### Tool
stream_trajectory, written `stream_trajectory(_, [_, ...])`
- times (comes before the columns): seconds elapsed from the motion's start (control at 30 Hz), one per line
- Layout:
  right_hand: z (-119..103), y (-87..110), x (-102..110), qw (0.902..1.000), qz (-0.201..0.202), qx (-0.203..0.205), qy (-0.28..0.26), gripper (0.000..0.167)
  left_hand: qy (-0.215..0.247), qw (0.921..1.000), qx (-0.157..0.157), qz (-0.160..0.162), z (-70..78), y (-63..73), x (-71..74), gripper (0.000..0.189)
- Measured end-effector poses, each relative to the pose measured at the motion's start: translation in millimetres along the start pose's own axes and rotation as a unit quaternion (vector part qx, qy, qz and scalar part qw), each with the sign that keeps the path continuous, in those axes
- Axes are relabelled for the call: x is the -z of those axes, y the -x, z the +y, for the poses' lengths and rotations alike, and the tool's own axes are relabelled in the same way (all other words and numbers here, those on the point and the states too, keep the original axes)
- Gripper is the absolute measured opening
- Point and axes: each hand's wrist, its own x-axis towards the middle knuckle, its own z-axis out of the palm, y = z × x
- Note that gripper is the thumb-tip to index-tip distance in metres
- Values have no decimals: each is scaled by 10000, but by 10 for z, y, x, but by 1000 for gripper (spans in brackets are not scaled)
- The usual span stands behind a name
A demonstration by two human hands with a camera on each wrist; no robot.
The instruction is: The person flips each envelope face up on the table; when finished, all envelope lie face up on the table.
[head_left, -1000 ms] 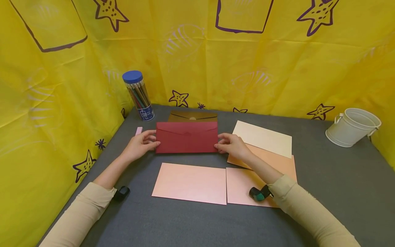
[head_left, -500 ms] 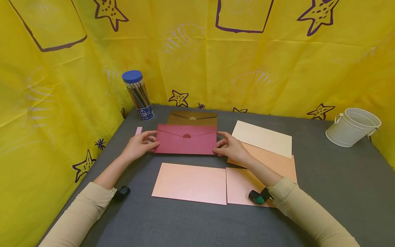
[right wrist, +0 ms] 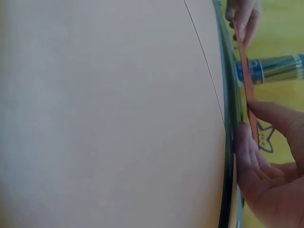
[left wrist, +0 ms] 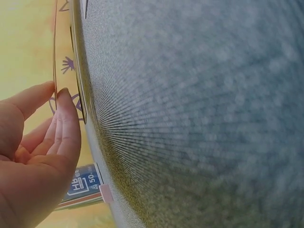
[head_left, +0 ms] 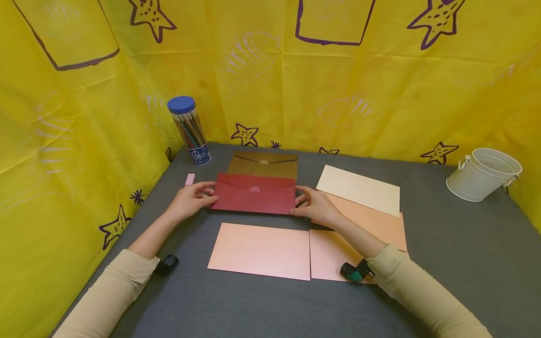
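Note:
A red envelope (head_left: pixel 255 199) with a pointed flap and a round seal is held between both hands, in front of a gold envelope (head_left: pixel 263 164) that it partly covers. My left hand (head_left: pixel 192 199) pinches its left edge between thumb and fingers; the left wrist view shows this hand (left wrist: pixel 45 133) gripping the thin edge from the side. At the right edge, my right hand (head_left: pixel 317 205) pinches the envelope the same way. In the right wrist view the red envelope (right wrist: pixel 247 78) appears edge-on between thumb and fingers, close over the table.
Two pink envelopes (head_left: pixel 259 251) lie side by side in front. To the right, a cream envelope (head_left: pixel 359 190) overlaps a peach one (head_left: pixel 376 223). A tub of pencils (head_left: pixel 190 131) stands at back left, near a small pink block (head_left: pixel 190 179). A white bucket (head_left: pixel 482 176) stands at far right.
Both hands have lowered the red envelope slightly and tilted its top backward, so its flap and seal show more. More of the gold envelope behind is now visible.

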Motion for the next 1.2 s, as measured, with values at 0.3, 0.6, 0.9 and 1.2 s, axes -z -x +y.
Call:
stream_trajectory(0.3, [4, -9, -16, 9988, -194, 104, 428, 89, -137, 9996, 30, -247, 0, -3, -25, 69])
stream_trajectory(0.6, [-4, 2, -15, 9980, -248, 57, 575, 90, -107, 9968, 206, -768, 51, 12, -48, 83])
stream_trajectory(0.9, [30, -20, -20, 9981, -243, 64, 562, 87, 13, 9965, 248, -796, 31, 4, -57, 80])
stream_trajectory(1.2, [10, -45, -35, 9964, -236, 136, 807, 85, -184, 9988, 36, -460, 37, -3, -60, 72])
